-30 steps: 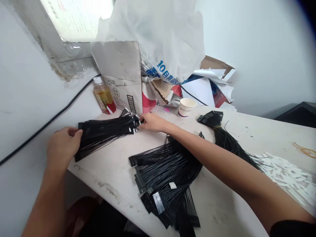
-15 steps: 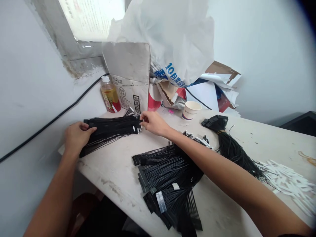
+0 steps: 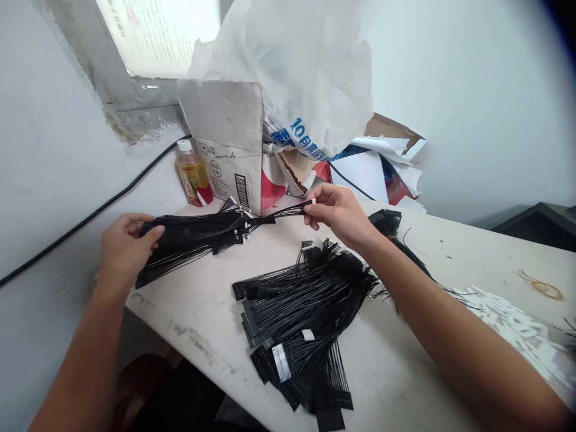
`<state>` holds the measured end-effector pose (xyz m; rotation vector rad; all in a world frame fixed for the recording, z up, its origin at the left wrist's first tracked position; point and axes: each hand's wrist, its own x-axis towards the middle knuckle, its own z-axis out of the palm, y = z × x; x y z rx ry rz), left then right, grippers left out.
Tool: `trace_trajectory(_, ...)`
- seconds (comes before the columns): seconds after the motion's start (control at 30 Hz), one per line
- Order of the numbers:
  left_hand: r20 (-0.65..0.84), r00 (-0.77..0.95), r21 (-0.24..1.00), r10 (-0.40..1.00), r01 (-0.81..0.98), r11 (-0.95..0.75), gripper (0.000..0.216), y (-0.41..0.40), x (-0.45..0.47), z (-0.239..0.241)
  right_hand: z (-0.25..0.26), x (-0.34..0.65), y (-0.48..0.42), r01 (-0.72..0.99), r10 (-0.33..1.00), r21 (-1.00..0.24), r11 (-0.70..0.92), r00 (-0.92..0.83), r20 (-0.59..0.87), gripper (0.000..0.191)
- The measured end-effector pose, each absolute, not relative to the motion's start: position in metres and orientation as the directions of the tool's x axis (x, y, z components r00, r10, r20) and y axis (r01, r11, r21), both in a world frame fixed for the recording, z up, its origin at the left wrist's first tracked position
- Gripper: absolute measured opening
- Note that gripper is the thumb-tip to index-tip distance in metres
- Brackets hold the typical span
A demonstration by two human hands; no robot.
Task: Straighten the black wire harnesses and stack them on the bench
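Note:
My left hand [image 3: 128, 246] is closed over the left end of a flat bundle of black wire cables [image 3: 193, 231], thumb on top. My right hand [image 3: 337, 216] pinches the white-tipped end of a few black wires [image 3: 292, 210], raised a little off the table. These wires stretch leftward to the bundle, whose right end shows several small white and black connectors. Nearer to me, below my right forearm, lies a larger fanned pile of black cables [image 3: 306, 300] with wide black connectors and a white label [image 3: 281, 362].
Against the wall stand a bottle [image 3: 194, 174], a cardboard box [image 3: 225, 156] and a big white plastic bag [image 3: 306, 72]. At the right are a tied black cable bundle [image 3: 386, 222], white strips [image 3: 508, 324] and rubber bands [image 3: 542, 287] on the table [image 3: 202, 306].
My right hand has moved right, away from the bundle's connector end, drawing a few wires out with it. My left hand stays on the bundle's left end. The view has shifted slightly.

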<state>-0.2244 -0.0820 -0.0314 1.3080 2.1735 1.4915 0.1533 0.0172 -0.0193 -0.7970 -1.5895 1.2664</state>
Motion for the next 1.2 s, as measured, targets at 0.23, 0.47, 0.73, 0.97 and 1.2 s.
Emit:
trace_trajectory(0.23, 0.541, -0.441, 0.608, 0.716, 0.793, 0.029, 0.03, -0.087, -0.179, -0.047, -0.007, 0.183, 0.006, -0.198, 0.894, -0.953, 0.229, -0.346, 0.286, 0.027)
trace_trajectory(0.47, -0.027, -0.193, 0.983, 0.981, 0.171, 0.06, 0.054, -0.102, -0.109, -0.051, 0.0, 0.188, 0.0, -0.28, 0.909, -0.937, 0.21, -0.297, 0.293, 0.026)
trace_trajectory(0.73, 0.017, -0.279, 1.0, 0.96, 0.003, -0.017, 0.037, -0.094, -0.123, -0.05, 0.001, 0.206, 0.007, -0.125, 0.914, -0.984, 0.13, -0.37, 0.168, 0.023)
trace_trajectory(0.97, 0.051, -0.311, 0.999, 0.949, 0.012, -0.05, 0.03, -0.095, -0.131, -0.041, -0.007, 0.216, 0.015, -0.035, 0.88, -0.999, -0.011, -0.474, 0.007, 0.021)
trace_trajectory(1.2, 0.053, -0.307, 0.998, 0.95, -0.002, -0.057, 0.028, -0.097, -0.135, -0.041, -0.008, 0.221, 0.017, 0.008, 0.854, -0.999, -0.034, -0.519, -0.033, 0.025)
